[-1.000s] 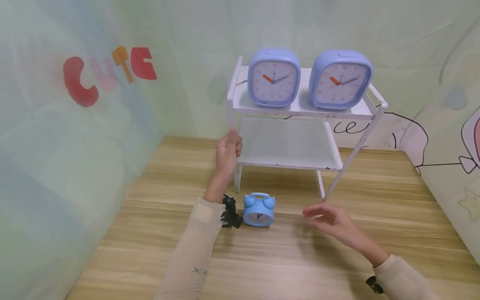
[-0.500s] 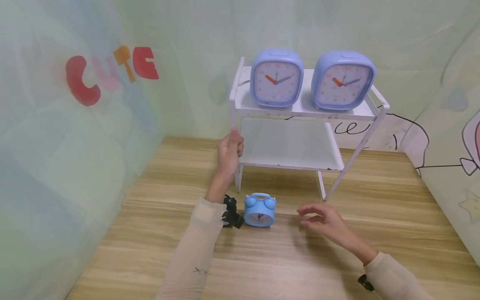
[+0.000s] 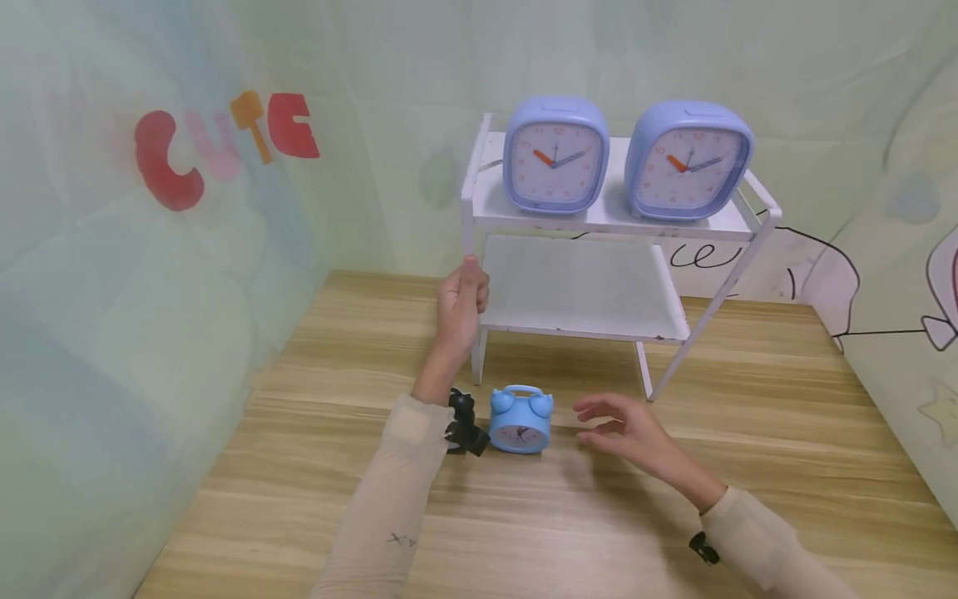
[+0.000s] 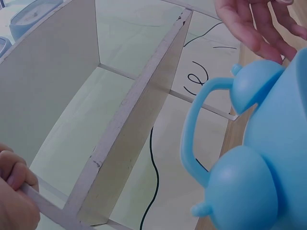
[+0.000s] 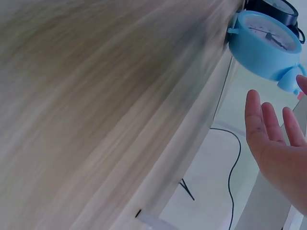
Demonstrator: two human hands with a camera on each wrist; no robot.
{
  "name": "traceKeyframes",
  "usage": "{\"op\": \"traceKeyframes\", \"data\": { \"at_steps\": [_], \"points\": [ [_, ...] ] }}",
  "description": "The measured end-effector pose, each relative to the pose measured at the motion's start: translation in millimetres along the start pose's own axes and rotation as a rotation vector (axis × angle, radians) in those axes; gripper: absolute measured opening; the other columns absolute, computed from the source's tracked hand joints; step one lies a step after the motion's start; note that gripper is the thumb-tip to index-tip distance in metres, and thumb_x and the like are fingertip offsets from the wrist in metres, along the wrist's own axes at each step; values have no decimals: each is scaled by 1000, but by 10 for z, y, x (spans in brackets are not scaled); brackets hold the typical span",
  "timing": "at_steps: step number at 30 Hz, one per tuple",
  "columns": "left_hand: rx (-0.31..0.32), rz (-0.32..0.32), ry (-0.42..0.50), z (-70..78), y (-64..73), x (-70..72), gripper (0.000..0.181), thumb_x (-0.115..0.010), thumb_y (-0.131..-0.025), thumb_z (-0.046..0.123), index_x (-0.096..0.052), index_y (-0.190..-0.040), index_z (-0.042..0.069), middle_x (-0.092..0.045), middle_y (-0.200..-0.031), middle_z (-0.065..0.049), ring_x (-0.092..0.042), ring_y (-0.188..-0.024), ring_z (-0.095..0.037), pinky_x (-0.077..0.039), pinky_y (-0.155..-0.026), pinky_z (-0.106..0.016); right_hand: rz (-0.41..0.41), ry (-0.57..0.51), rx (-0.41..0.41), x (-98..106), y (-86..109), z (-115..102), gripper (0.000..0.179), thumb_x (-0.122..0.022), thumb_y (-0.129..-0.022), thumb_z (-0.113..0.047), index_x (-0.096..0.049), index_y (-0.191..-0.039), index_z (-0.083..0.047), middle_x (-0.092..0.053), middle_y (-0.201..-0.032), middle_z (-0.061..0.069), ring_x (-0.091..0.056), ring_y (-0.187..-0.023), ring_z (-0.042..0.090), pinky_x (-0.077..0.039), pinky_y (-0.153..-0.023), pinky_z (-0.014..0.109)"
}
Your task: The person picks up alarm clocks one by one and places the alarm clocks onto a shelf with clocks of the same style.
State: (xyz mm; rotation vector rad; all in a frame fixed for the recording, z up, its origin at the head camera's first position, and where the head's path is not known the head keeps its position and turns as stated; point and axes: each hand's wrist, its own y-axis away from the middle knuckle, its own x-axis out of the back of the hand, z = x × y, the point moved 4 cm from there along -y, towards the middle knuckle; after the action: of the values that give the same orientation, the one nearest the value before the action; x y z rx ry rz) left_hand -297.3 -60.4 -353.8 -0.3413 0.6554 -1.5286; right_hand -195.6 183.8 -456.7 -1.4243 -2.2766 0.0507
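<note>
My left hand (image 3: 460,304) grips the left front post of a white two-tier shelf (image 3: 584,283). In the left wrist view its curled fingers (image 4: 17,172) wrap that post. To the right of a light-blue twin-bell alarm clock (image 3: 520,423), my right hand (image 3: 624,428) hovers, fingers spread and loosely bent, touching nothing. The right wrist view shows a small gap between the blue alarm clock (image 5: 266,45) and the fingers. A black alarm clock (image 5: 276,10) stands just left of the blue one, mostly hidden in the head view by the left wrist and its black strap mount.
Two lavender square clocks, a left one (image 3: 557,158) and a right one (image 3: 688,162), stand on the shelf's top tier. The shelf rests on a wood-grain tabletop (image 3: 299,466). Printed cloth walls (image 3: 224,291) enclose the back and both sides.
My right hand has moved left, closer to the blue alarm clock. The left hand keeps its grip on the shelf post. The view has shifted slightly.
</note>
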Motion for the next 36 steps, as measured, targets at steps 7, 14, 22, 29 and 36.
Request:
{"op": "traceKeyframes", "data": {
  "at_steps": [7,14,22,29,36],
  "points": [
    [-5,-10,1,6,-4,-12,48,-33,-109,17,-32,-66,-5,-30,-53,9,-26,-49,-7,-19,-48,-22,-31,-83,-48,-107,-123,30,44,-75,-81,12,-56,-121,16,-58,-121,35,-55,-111,51,-52,-87,52],
    [-11,-27,7,-19,-7,-9,47,-32,-109,15,-33,-66,-3,-30,-54,9,-26,-49,-8,-19,-48,-22,-82,-153,-91,-215,-230,57,50,-74,-82,12,-52,-127,15,-56,-126,31,-53,-117,52,-51,-91,49],
    [-14,-26,6,-28,-1,-3,48,-32,-109,16,-33,-66,-4,-30,-54,8,-26,-49,-8,-19,-48,-22,-170,-192,-133,-327,-346,111,58,-79,-82,3,-51,-132,10,-54,-131,27,-52,-121,47,-52,-91,46],
    [-32,-30,6,-5,-5,-9,48,-31,-109,15,-32,-65,-4,-29,-54,8,-25,-49,-8,-19,-47,-22,-205,-137,-146,-367,-397,159,49,-78,-86,-5,-57,-129,4,-61,-125,19,-60,-114,38,-53,-89,41],
    [-17,-18,-2,-7,-4,2,47,-33,-108,16,-32,-65,-2,-30,-54,8,-26,-49,-7,-19,-47,-21,-197,-115,-150,-379,-418,160,44,-78,-86,-7,-61,-125,3,-64,-121,16,-61,-112,34,-47,-97,52]
  ]
}}
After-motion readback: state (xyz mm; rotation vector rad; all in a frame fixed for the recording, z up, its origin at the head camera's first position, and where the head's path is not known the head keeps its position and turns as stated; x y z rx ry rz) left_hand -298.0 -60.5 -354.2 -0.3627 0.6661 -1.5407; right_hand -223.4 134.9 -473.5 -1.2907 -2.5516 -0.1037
